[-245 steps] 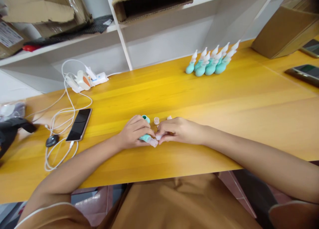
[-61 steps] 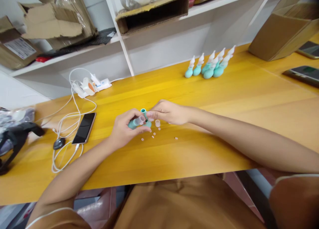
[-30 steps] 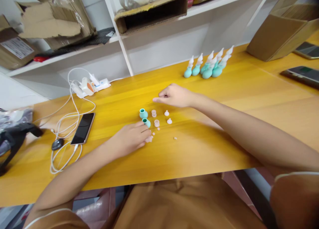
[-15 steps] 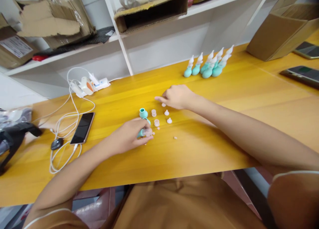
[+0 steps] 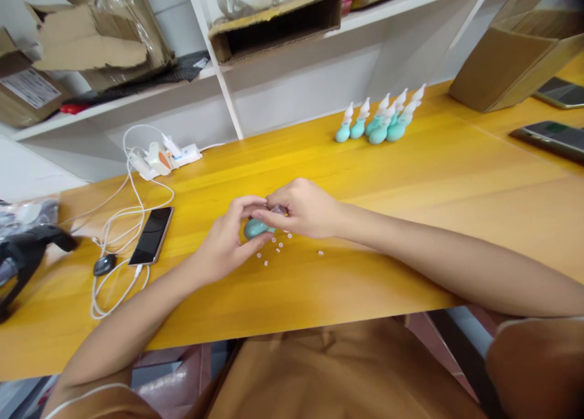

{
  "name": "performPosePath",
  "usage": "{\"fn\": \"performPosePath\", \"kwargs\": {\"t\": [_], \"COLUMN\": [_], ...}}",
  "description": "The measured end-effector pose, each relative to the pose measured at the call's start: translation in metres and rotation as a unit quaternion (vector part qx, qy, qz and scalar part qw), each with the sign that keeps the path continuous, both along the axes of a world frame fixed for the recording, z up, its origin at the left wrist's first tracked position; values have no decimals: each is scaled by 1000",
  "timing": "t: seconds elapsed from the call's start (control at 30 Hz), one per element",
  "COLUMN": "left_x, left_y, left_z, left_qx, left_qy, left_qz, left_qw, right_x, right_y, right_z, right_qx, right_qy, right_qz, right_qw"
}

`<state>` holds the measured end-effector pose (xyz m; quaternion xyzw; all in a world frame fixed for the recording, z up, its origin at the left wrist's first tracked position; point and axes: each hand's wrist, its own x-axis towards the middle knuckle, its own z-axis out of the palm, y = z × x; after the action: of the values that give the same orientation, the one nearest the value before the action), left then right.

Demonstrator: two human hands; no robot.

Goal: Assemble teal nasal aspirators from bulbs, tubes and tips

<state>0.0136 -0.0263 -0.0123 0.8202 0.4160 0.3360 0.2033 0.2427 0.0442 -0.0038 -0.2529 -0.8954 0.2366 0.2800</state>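
Note:
My left hand (image 5: 223, 242) holds a teal bulb syringe (image 5: 255, 228) between its thumb and fingers, the rounded end toward the left. Its clear plastic collar (image 5: 278, 210) faces right, partly covered by my right hand (image 5: 308, 209), whose fingers are closed around that end. Whether a white tip is inside the right hand's grip is hidden. Just below the hands, several tiny pale pieces (image 5: 280, 245) lie scattered on the table, with one more small piece (image 5: 320, 253) farther right. The other teal bulbs and clear collars in the middle are covered by my hands.
Several assembled teal bulb syringes (image 5: 377, 133) with white tips stand at the back. A phone (image 5: 152, 235) with white cables and a power strip (image 5: 186, 154) lie left. A cardboard box (image 5: 502, 69) and another phone (image 5: 552, 140) are at right. Shelves hold cartons (image 5: 278, 24).
My right hand has come left and down from beside the small white domed tips to the collar in my left hand. The left hand has turned and raised the bulb slightly.

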Motion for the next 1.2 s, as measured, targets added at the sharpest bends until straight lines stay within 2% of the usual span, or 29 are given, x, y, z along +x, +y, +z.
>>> {"fn": "performPosePath", "kwargs": {"t": [0.1,0.17,0.27,0.33,0.37,0.4,0.47,0.5,0.53,0.57,0.63,0.7,0.77,0.87,1.0,1.2], "left_x": [1,1,0,-4,-8,-12,-21,-25,-28,-31,-32,-31,-29,-27,-26,-24], "left_y": [4,4,7,17,25,36,64,79,93,106,123,129,127,121,116,114], "left_z": [3,6,14,18,18,18,12,6,-1,-10,-29,-50,-66,-80,-81,-74], "left_qx": [-1,-55,-150,-166,-154,-125,-74,-58,-52,-54,-81,-89,-84,-85,-84,-73], "left_qy": [-45,-107,-178,-201,-218,-245,-245,-227,-209,-198,-201,-213,-205,-196,-152,-138], "left_qz": [9,-22,-46,-32,-20,3,56,80,103,126,144,156,161,149,119,106], "left_qw": [999,992,972,965,964,962,965,969,971,971,966,960,962,966,978,982], "right_x": [1,-1,-8,-8,-5,-1,8,12,14,14,10,3,-2,-4,-2,-5], "right_y": [3,3,10,23,33,44,64,73,80,85,91,95,100,108,110,98], "right_z": [-4,-7,-8,-3,2,8,21,26,30,31,28,17,6,-4,-2,2], "right_qx": [-44,-125,-275,-310,-298,-267,-157,-89,-26,24,79,90,84,55,46,45], "right_qy": [67,104,180,239,245,224,77,-30,-130,-215,-312,-338,-335,-303,-277,-335], "right_qz": [70,122,186,190,172,138,38,-12,-61,-103,-150,-140,-96,-27,12,-27], "right_qw": [994,979,926,900,906,927,984,996,989,971,935,926,933,951,960,941]}}
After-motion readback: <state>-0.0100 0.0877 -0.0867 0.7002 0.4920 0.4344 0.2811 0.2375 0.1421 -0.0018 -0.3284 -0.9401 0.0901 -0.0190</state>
